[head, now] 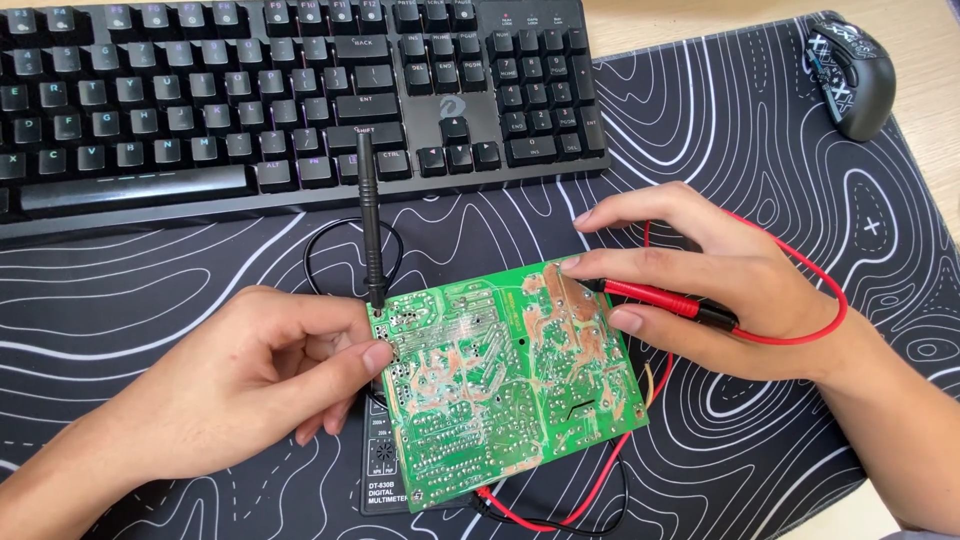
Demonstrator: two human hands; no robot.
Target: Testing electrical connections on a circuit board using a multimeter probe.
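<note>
Green circuit board (505,385) lies between both hands' probe-holding fingers (375,355).

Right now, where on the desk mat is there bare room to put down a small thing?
Bare desk mat lies between the keyboard and the mouse, and at the left edge under the keyboard. The middle is crowded: left hand, right hand, circuit board, both probes and their wires.
</note>
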